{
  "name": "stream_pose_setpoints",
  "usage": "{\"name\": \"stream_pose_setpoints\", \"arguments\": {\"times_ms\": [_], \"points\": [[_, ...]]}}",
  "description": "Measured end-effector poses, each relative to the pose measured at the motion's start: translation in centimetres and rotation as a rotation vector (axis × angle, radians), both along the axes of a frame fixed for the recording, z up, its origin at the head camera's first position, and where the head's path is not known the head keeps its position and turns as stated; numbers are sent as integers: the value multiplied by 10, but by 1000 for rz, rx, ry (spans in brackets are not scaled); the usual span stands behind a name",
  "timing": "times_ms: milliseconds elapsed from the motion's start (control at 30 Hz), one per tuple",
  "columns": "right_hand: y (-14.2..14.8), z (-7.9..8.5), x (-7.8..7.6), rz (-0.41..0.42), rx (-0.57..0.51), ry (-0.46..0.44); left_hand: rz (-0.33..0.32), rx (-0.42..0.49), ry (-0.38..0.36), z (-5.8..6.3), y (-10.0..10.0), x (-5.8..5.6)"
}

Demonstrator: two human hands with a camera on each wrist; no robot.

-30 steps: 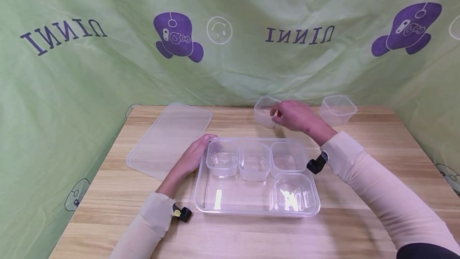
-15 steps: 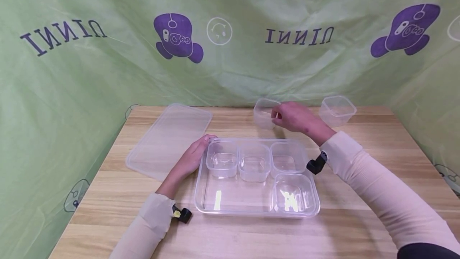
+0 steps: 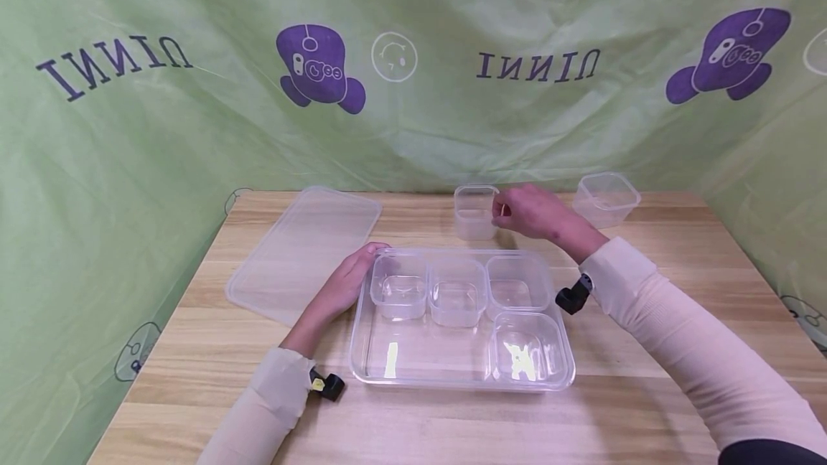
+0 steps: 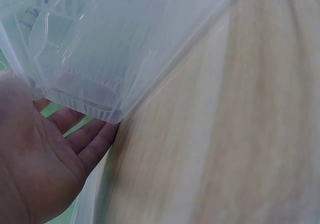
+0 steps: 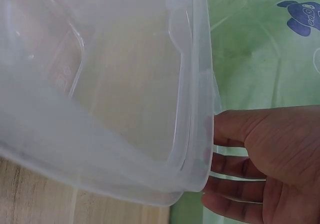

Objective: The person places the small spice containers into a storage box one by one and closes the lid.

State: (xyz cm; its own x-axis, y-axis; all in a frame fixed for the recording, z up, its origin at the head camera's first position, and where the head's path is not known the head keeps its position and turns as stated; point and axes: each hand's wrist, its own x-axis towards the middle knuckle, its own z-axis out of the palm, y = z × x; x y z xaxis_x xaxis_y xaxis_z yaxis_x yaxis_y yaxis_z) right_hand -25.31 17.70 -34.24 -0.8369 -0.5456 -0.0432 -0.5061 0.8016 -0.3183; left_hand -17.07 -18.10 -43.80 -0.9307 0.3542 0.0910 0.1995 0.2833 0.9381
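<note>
On the wooden table point(image 3: 452, 422), the large clear tray point(image 3: 413, 372) sits in front of me with four small tubs already seated: three in its back row point(image 3: 457, 291) and one at the front right point(image 3: 526, 347). The front left of the tray is bare, so I judge the filling as better than half done. Two tubs are outside it: the one in hand point(image 3: 475, 212) and a spare tub point(image 3: 606, 197) at the far right. The flat lid point(image 3: 306, 250) lies to the left, off the tray.

Right hand point(image 3: 531, 211): fingers curled, pinching the rim of the small tub behind the tray. It stands upright, at or just above the table; I cannot tell which. The right wrist view shows its clear wall close up, with fingers point(image 5: 235, 165) behind it.

Left hand point(image 3: 345, 284): flat and relaxed against the tray's back left corner, gripping nothing. The left wrist view shows the palm against the tray's corner point(image 4: 100, 109).

Against one second ago: the tub was tilted, mouth leaning away from the hand; now it is squared up and upright. Left hand and tray unmoved.
</note>
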Motion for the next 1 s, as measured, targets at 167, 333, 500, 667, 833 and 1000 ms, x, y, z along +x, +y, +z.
{"name": "stream_pose_setpoints", "arguments": {"times_ms": [167, 333, 500, 667, 833, 1000], "points": [[0, 1, 2, 0, 5, 1, 0, 2, -10, 0, 0, 1], [1, 0, 4, 10, 1, 7, 0, 1, -4, 0, 0, 1], [1, 0, 5, 18, -6, 24, 8, -3, -2, 0, 0, 1], [0, -1, 3, 13, -26, 47, 9, -4, 2, 2, 0, 1], [-1, 0, 2, 2, -35, 74, 8, -5, -3, 2, 0, 1], [-1, 0, 3, -13, -50, 93, 7, -7, 0, 0, 0, 0]]}}
